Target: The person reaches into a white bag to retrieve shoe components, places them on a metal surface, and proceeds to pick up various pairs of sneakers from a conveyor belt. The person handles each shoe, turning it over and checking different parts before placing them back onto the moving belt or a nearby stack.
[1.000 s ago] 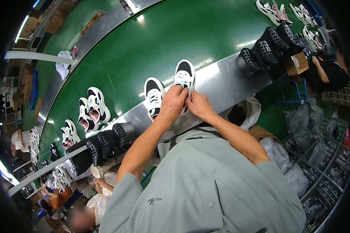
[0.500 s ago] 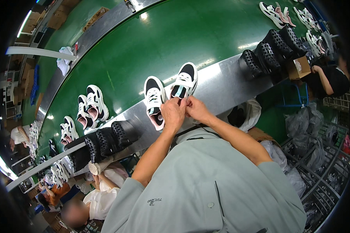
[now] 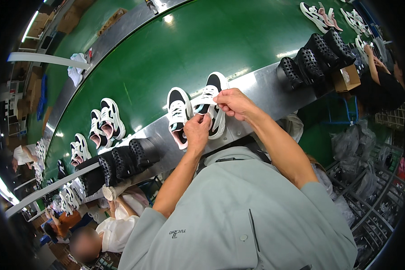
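Observation:
A pair of black-and-white sneakers stands side by side in front of me, toes pointing away. My right hand [image 3: 231, 103] pinches a white strap [image 3: 205, 100] that crosses the instep of the right-hand sneaker [image 3: 217, 81]. Fingers of my left hand [image 3: 198, 130] are closed at that shoe's tongue and collar; exactly what they grip is partly hidden. Close beside my left hand is the left-hand sneaker [image 3: 177, 96], laced in white with a pink heel edge, and nothing grips it.
A metal ledge [image 3: 252, 87] borders the green work surface [image 3: 166, 49]. Black knobbly blocks [image 3: 141, 153] stand to the left, with more black blocks [image 3: 308, 63] and a small cardboard box [image 3: 346, 78] to the right. Other sneakers [image 3: 110, 118] line the left side. Co-workers sit on both sides.
My right hand has moved up and right from the shoe's opening to the strap. My left hand has shifted slightly down, staying at the tongue. At far right, a co-worker's arms have reached up toward shoes.

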`<state>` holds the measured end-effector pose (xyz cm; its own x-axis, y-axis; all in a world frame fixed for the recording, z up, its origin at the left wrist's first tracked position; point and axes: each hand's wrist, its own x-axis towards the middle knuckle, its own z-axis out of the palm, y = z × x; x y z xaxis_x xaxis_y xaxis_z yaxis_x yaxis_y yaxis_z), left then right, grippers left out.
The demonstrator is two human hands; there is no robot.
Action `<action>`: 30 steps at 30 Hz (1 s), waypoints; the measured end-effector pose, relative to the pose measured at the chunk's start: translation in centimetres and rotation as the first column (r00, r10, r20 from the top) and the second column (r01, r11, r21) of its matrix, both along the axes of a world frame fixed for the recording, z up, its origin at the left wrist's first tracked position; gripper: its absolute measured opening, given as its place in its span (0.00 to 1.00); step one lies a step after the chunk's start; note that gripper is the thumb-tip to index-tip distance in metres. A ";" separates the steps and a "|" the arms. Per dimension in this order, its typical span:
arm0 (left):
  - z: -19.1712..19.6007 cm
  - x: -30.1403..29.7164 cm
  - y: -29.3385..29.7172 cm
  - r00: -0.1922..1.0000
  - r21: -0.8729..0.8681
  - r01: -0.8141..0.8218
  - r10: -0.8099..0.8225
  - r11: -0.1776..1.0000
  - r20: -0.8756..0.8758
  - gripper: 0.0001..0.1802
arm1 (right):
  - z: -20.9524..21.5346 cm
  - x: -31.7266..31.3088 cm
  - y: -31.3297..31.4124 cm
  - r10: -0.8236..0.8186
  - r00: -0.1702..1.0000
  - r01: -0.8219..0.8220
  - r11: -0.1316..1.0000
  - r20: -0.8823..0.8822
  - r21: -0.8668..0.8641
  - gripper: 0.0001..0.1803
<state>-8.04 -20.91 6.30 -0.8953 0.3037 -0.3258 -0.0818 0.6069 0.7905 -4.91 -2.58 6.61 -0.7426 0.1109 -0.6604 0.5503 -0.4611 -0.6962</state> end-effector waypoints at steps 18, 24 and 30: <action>-0.8 0.4 0.1 0.981 0.101 -0.132 0.115 0.986 0.154 0.16 | -4.5 4.4 -3.1 -0.081 0.997 0.081 0.997 0.004 -0.017 0.10; -1.7 0.8 0.7 0.997 0.040 -0.072 0.071 0.997 0.033 0.15 | -4.9 4.4 -3.3 -0.073 0.997 0.072 0.994 0.008 0.082 0.10; -1.7 0.8 0.0 0.945 -0.028 0.244 -0.244 0.969 -0.216 0.10 | -7.6 6.5 -2.5 0.014 1.000 -0.023 0.853 0.020 0.522 0.11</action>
